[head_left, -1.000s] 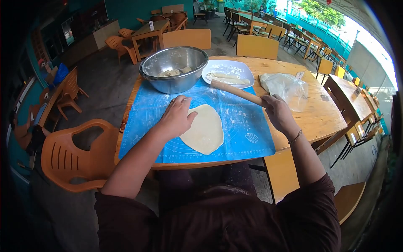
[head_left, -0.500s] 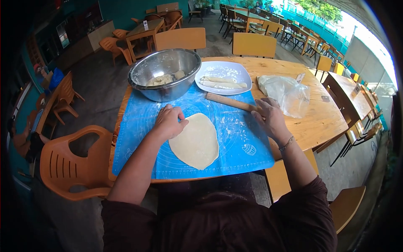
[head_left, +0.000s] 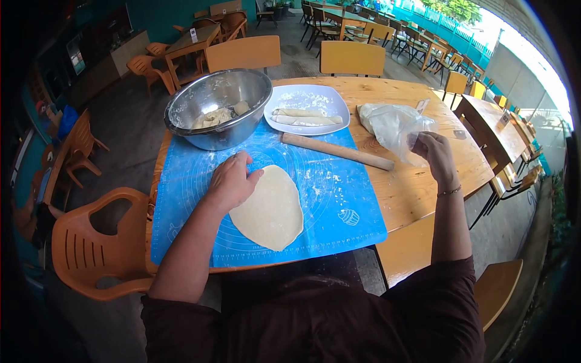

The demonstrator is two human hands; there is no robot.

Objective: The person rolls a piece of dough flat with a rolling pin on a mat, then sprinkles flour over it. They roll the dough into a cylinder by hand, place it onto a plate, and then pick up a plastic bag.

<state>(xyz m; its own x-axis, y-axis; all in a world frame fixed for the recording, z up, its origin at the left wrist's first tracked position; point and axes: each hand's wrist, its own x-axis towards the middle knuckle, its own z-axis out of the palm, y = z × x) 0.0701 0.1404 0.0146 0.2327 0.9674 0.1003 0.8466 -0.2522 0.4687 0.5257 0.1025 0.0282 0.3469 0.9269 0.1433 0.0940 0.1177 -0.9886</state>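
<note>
- My left hand (head_left: 232,183) lies at the upper left edge of the flat dough sheet (head_left: 269,212), fingers loosely bent and thumb apart, reaching onto the dough. It grips nothing that I can see; I take the light touch as a way to steady the sheet without denting it.
- The dough sheet lies flat on the blue mat (head_left: 196,233), right in front of me, its pointed end towards my body. The mat gives it a smooth bed, and its printed rings and edge scale would help in judging size.
- My right hand (head_left: 437,158) is at the near side of the plastic bag (head_left: 387,124), fingers drawn in towards the thumb as if to pinch. I can't tell whether they have hold of the plastic, nor what is inside.
- The rolling pin (head_left: 336,151) lies aslant beyond the sheet, one end on the mat, the other on the wooden surface (head_left: 405,202). There it leaves the dough uncovered and is within easy reach of my right hand.
- White powder is scattered over the mat, likely against sticking.
- The metal bowl (head_left: 221,134) stands at the far left, its high wall keeping the dough lumps (head_left: 213,118) together.
- Beside it, the white dish (head_left: 337,109) holds rolled dough pieces (head_left: 305,117) side by side, out of the way of the sheet.
</note>
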